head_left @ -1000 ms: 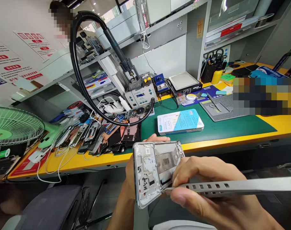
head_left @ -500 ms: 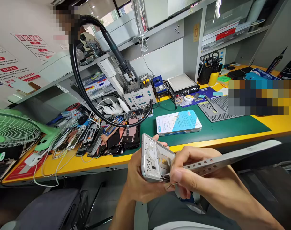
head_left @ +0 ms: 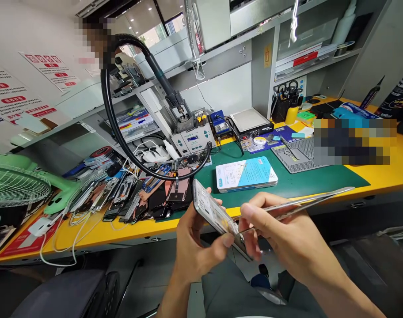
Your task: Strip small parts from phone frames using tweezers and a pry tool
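Observation:
My left hand (head_left: 195,247) grips a silver phone frame (head_left: 213,212), tilted so its edge faces me, held over my lap in front of the bench. My right hand (head_left: 287,240) pinches long metal tweezers (head_left: 307,202), whose tips meet the lower end of the frame near my left thumb. The tweezers' tail points right, over the bench edge.
The yellow bench (head_left: 380,170) carries a green mat (head_left: 304,176), a white-and-blue box (head_left: 246,173), a pile of dismantled phones (head_left: 138,194), a rework station (head_left: 193,137) with a black hose (head_left: 112,110), a green fan (head_left: 19,185) at left and a tool holder (head_left: 283,104).
My left hand has turned the phone frame from face-on to nearly edge-on and lifted it. The tweezers have swung upward with my right hand, staying at the frame's lower end.

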{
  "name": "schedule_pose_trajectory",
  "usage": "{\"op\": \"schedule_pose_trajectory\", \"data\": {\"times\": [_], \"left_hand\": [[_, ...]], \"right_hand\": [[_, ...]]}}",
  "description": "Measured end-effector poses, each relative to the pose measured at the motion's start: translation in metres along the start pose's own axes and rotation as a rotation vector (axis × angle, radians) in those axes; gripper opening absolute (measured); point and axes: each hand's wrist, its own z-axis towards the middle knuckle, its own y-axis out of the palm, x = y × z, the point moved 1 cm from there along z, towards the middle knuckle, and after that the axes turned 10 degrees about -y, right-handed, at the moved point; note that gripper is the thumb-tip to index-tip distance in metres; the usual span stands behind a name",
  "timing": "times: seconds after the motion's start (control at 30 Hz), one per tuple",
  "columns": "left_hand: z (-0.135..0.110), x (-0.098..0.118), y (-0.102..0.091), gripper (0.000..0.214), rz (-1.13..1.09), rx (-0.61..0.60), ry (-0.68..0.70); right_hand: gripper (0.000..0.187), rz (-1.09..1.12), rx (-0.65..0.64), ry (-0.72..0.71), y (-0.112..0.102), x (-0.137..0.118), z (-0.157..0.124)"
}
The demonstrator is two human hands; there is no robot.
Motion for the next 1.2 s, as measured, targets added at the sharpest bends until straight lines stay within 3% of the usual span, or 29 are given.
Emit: {"op": "schedule_pose_trajectory", "data": {"times": [0.27, 0.5, 1.2], "left_hand": [[0.001, 0.016, 0.010, 0.062, 0.230, 0.230, -0.003], [0.001, 0.020, 0.011, 0.065, 0.423, 0.343, 0.084], [-0.003, 0.019, 0.004, 0.073, 0.490, 0.263, 0.184]], "right_hand": [[0.040, -0.120, 0.133, -0.085, -0.001, 0.004, 0.000], [0.040, -0.012, 0.139, -0.082, 0.001, 0.011, 0.003], [0.048, 0.194, 0.085, 0.084, 0.009, 0.006, 0.008]]}}
